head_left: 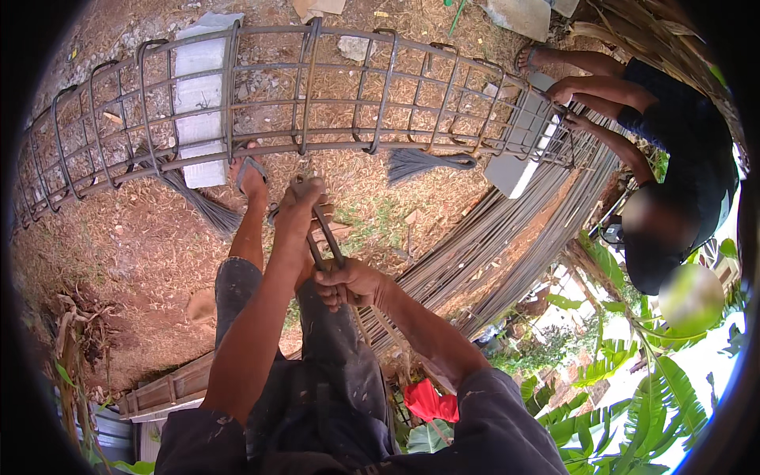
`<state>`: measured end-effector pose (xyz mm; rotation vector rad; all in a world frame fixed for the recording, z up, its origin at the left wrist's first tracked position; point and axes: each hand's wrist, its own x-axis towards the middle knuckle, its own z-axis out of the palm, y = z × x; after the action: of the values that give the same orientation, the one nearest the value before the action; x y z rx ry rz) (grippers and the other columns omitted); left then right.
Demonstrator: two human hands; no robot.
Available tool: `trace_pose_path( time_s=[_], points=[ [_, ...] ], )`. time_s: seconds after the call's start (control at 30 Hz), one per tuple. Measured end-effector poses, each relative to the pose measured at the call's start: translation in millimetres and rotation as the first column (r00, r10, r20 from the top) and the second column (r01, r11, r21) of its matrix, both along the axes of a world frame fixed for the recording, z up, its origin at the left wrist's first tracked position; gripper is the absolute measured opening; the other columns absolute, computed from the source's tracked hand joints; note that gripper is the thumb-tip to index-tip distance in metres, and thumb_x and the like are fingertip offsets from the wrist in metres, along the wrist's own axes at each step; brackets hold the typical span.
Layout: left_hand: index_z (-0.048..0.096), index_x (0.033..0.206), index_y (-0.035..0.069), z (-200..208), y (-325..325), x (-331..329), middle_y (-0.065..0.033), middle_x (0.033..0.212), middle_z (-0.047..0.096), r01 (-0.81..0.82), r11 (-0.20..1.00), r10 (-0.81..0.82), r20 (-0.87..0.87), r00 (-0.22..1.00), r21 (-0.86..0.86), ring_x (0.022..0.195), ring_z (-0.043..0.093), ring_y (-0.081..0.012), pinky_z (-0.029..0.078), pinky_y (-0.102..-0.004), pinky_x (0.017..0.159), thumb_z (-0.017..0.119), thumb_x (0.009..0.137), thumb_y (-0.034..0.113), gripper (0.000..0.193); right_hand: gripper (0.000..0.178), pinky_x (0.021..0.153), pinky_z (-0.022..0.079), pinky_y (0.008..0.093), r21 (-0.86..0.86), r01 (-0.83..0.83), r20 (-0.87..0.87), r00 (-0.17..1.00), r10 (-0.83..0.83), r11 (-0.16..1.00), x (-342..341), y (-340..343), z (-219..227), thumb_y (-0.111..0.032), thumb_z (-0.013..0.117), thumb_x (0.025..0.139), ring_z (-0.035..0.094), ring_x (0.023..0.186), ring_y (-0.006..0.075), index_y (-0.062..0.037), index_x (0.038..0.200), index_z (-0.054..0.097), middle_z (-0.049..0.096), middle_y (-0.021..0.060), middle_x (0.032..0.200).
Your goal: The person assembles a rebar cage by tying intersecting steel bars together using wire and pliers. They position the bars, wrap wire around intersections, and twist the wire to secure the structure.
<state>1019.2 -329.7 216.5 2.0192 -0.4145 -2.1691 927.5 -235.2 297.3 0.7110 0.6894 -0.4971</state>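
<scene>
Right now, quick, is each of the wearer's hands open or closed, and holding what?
Left hand: closed, holding the upper end of the dark metal pincers.
Right hand: closed, around the lower ends of the handles.

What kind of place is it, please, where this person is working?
It looks like an outdoor building site or work yard, probably for making reinforcement. A long cage of metal bars crosses the view, many thin rods lie nearby, and the ground is bare reddish earth with dry straw.
</scene>
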Motion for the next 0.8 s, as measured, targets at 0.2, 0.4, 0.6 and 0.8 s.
trace_pose_path(
  time_s=[0.2,0.4,0.6,0.8],
  points=[
    [0.043,0.116,0.004,53,5,14,-0.0076,0.090,0.058,-0.041,0.999,0.045,0.166,0.985,-0.024,0.069,0.055,-0.0107,0.045,-0.0272,0.061,0.048,0.100,0.037,0.037,0.039,0.062,0.052,0.0332,-0.052,-0.831,-0.836,0.339,0.431,0.553,28,0,10,-0.028,0.073,0.080,0.065,0.075,0.0203,-0.0028,0.104,0.054,0.063,0.0088,0.085],
    [0.050,0.124,0.001,55,13,42,-0.0057,0.086,0.055,0.324,0.895,-0.299,0.127,0.946,-0.307,0.077,0.057,-0.0119,0.046,-0.0287,0.064,0.044,0.101,0.034,0.040,0.025,0.068,0.051,0.0315,-0.071,-0.759,-0.715,0.491,0.498,0.647,35,-12,9,-0.020,0.057,0.091,0.062,0.076,0.0156,-0.0013,0.107,0.052,0.063,0.0060,0.088],
    [0.060,0.093,-0.004,70,-8,89,-0.0194,0.068,0.057,0.616,0.627,-0.437,0.440,0.785,-0.477,0.061,0.055,-0.0383,0.042,-0.0406,0.058,0.049,0.095,0.014,0.020,0.026,0.070,0.048,0.0307,-0.292,-0.462,-0.527,0.808,0.262,0.838,49,0,5,-0.016,0.053,0.094,0.058,0.081,0.0138,0.0005,0.115,0.052,0.062,0.0061,0.090],
    [0.062,0.092,0.010,86,-26,132,0.0061,0.066,0.041,-0.093,0.989,0.120,0.250,0.961,-0.119,0.054,0.034,-0.0026,0.029,-0.0202,0.046,0.044,0.096,0.015,0.018,0.047,0.078,0.050,0.0391,-0.101,-0.790,-0.904,0.327,0.276,0.605,72,28,-57,-0.019,0.060,0.091,0.062,0.085,0.0256,0.0006,0.130,0.044,0.062,0.0111,0.099]
  ],
)
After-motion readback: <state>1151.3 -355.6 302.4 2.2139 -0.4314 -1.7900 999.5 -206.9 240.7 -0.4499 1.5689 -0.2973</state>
